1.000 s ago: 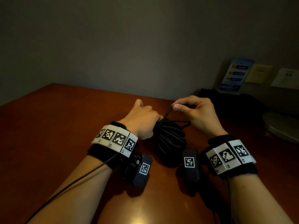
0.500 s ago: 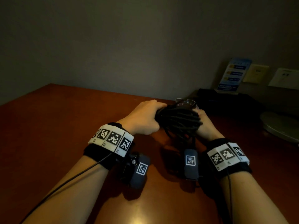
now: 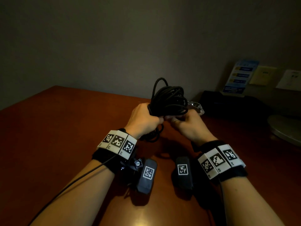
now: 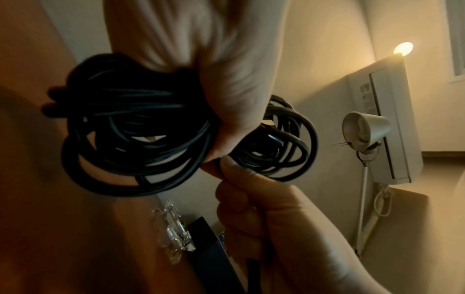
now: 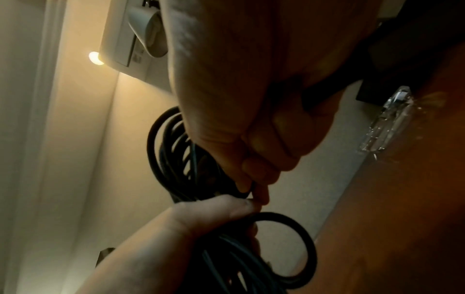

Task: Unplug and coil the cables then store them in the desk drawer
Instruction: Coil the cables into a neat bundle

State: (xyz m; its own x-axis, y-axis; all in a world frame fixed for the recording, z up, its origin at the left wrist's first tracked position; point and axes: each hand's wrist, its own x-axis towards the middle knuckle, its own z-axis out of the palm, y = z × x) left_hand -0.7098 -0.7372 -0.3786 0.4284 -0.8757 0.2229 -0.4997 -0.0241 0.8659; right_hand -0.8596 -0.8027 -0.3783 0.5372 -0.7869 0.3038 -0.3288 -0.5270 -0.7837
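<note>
A bundle of coiled black cable [image 3: 169,98] is held above the brown desk [image 3: 57,128]. My left hand [image 3: 145,121] grips the middle of the bundle, with loops sticking out above and below the fist. In the left wrist view the black cable [image 4: 130,127] fans out on both sides of the fist. My right hand [image 3: 187,126] meets it from the right and pinches a strand of the cable between fingertips [image 5: 254,187]. The black cable [image 5: 176,151] loops behind those fingers. No drawer is in view.
A clear glass object [image 3: 195,108] lies on the desk behind the hands, next to a black box [image 3: 228,101] at the wall. A blue leaflet [image 3: 239,77] and wall plates stand behind it. A round metal lamp base [image 3: 286,129] sits at the right edge.
The bundle has risen from the desk and turned upright in my left fist. My right hand has moved from the top of the coil to under it, pinching a strand.
</note>
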